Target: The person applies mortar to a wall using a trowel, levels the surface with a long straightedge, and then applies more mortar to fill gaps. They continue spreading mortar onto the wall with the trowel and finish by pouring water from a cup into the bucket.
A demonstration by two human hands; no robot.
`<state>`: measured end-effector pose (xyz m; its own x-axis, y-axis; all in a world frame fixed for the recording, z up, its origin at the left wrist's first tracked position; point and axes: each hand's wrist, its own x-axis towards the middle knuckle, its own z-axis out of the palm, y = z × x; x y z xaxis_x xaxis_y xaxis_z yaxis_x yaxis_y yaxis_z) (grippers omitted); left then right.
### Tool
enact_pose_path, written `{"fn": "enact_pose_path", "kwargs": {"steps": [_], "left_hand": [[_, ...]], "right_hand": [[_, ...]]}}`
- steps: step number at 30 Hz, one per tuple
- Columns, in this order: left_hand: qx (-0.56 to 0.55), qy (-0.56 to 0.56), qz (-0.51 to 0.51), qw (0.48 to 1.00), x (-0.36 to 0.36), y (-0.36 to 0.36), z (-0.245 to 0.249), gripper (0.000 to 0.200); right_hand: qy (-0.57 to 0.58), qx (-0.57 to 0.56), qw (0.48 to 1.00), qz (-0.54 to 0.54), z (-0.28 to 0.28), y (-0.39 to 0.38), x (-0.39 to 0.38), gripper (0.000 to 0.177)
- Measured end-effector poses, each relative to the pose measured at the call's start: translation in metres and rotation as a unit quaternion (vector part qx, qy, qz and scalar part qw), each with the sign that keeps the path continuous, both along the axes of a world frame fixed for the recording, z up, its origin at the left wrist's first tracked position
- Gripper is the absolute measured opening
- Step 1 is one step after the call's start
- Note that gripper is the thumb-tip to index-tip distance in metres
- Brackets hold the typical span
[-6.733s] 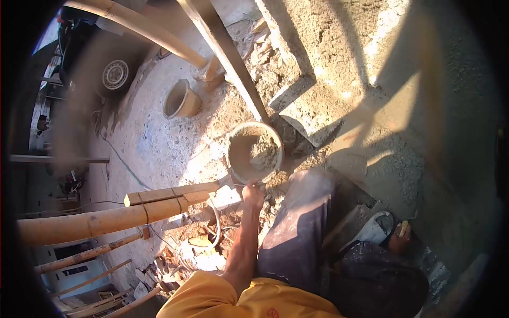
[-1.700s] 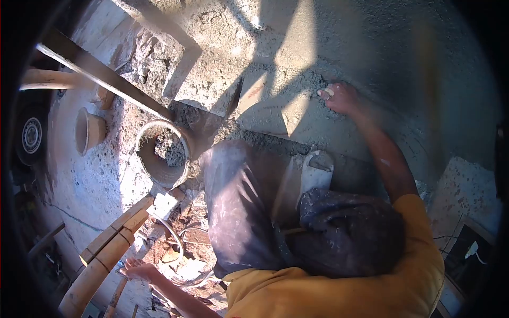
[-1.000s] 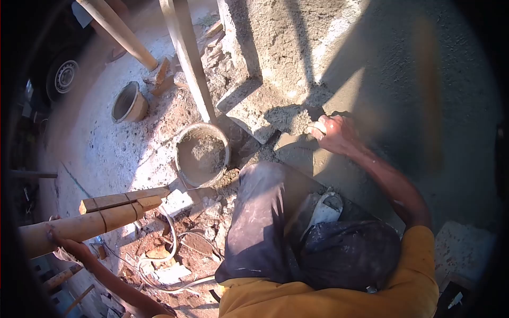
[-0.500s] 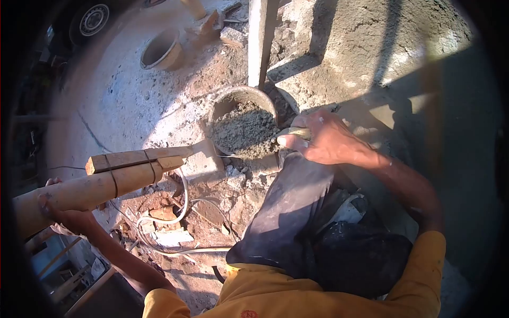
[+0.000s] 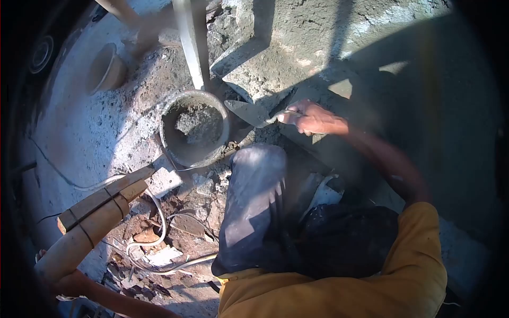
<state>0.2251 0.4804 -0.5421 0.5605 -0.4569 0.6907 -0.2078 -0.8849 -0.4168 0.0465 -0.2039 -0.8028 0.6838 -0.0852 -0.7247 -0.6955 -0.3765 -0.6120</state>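
Gripping the trowel [image 5: 246, 112] by its handle, the right fingers [image 5: 300, 107] were curled closed, with the thumb lying toward the blade. The left fingers [image 5: 40, 255] seemed wrapped round a bamboo pole [image 5: 79, 249], though the dark edge of the view hid much of that hold. The blade pointed at the bucket [image 5: 168, 130], its tip just beside the rim; whether they touched could not be told. No heap showed on the steel. Grey mortar [image 5: 204, 123] lay banked inside the bucket, leaving part of the inner wall bare.

Good handling, as I judged it, called for a firm grip with a supple wrist, the blade flat and clear of the rim, and a steady left hold for balance over the bent knee [image 5: 259, 167].

Farther out, a timber strip [image 5: 108, 196] was bound along the pole, a post [image 5: 190, 47] stood just behind the bucket, a pale hose [image 5: 161, 233] curled across rubble, and a second bucket [image 5: 110, 74] sat well apart on the ground.
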Motion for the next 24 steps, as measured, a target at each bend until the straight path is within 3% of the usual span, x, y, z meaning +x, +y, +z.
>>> {"fn": "enact_pose_path", "kwargs": {"steps": [2,5,9,12,15,17,18,20,22,24], "left_hand": [[-0.065,0.005,0.010,0.998,0.002,-0.001,-0.003,0.053],[-0.315,0.053,-0.003,0.948,0.002,-0.018,-0.012,0.054],[-0.485,0.086,-0.008,0.870,0.006,-0.044,-0.014,0.055],[-0.530,0.091,-0.002,0.843,0.003,-0.054,-0.014,0.056],[-0.548,0.103,-0.002,0.830,0.008,-0.067,-0.009,0.056],[-0.557,0.110,-0.001,0.823,0.006,-0.073,-0.010,0.057],[-0.562,0.111,0.001,0.819,0.003,-0.074,-0.011,0.057],[-0.573,0.113,0.000,0.812,0.000,-0.077,-0.013,0.058],[-0.583,0.115,-0.002,0.804,-0.002,-0.080,-0.012,0.058],[-0.585,0.116,0.000,0.803,-0.005,-0.079,-0.008,0.059]], "right_hand": [[0.005,-0.094,0.996,-0.006,-0.007,-0.042,-0.063,0.050],[0.055,-0.159,0.986,0.011,-0.018,-0.054,-0.149,0.058],[0.108,-0.176,0.978,0.028,-0.022,-0.049,-0.176,0.058],[0.005,-0.289,0.949,-0.127,-0.076,-0.058,-0.179,0.054],[-0.059,-0.236,0.957,-0.156,-0.105,-0.087,-0.166,0.051],[0.027,-0.134,0.947,-0.292,-0.086,-0.091,-0.174,0.050],[0.067,-0.080,0.930,-0.354,-0.077,-0.094,-0.176,0.050],[-0.009,0.085,0.876,-0.475,-0.086,-0.099,-0.216,0.044],[0.001,0.135,0.797,-0.589,-0.073,-0.088,-0.247,0.039],[-0.019,0.166,0.798,-0.579,-0.062,-0.077,-0.246,0.038]]}}
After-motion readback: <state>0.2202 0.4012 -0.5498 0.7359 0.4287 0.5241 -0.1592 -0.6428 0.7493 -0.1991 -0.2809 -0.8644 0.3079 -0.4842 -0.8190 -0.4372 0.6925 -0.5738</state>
